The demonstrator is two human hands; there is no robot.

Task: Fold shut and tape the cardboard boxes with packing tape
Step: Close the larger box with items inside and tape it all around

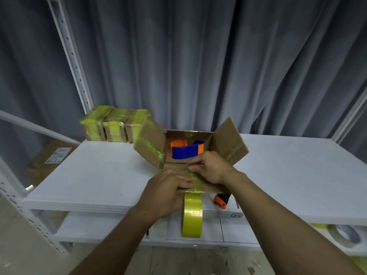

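An open cardboard box [228, 143] stands on the white table [95, 175], its left and right flaps spread outward. Inside lies a blue and orange tape dispenser [185, 150]. My left hand [164, 192] grips the near flap [206, 185] at its front edge. My right hand [211, 167] pinches the same flap nearer the box opening. A yellow-green roll of packing tape [192, 215] hangs just below the flap at the table's front edge. An orange and black tape dispenser [222, 201] lies partly hidden under the flap.
Three boxes wrapped in yellow tape [111, 126] stand in a row at the table's back left. A tape roll [344, 236] lies on the lower shelf at right. White shelf posts [69, 54] rise at left, grey curtains behind.
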